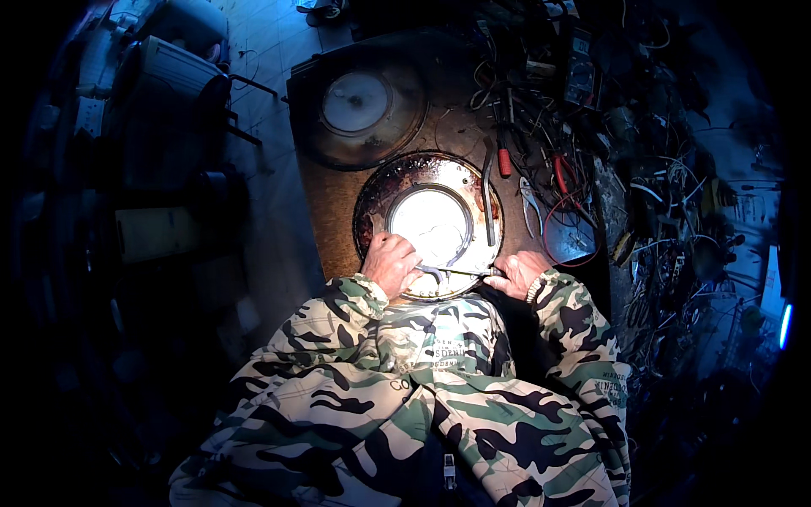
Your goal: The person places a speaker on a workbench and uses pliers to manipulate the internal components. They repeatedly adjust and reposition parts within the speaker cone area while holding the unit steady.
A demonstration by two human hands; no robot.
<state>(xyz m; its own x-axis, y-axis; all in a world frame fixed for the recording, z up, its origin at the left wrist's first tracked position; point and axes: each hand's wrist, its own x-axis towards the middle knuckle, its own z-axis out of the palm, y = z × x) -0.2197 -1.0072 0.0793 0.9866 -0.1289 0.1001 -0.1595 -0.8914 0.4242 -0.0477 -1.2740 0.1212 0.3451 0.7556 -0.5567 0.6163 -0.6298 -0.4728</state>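
Beneath the left grip (pixel 392 264), its hold unclear, lies a stained round plate (pixel 422 171); the right grip (pixel 517 274) pinches a slim rod-like tool (pixel 463 271).

I have a round plate (pixel 405 181) lying flat near the middle of my view, its broad face stained dark brown, with wet-looking reddish patches along the left and far sides. A dark ring circles its centre, and inside that the surface glares white — too bright for me to read any detail. The right side is paler, with a brown-red patch of its own. Across the near part runs a thin, straight rod (pixel 460 271), roughly level from left to right — I can't tell whether it touches the plate.
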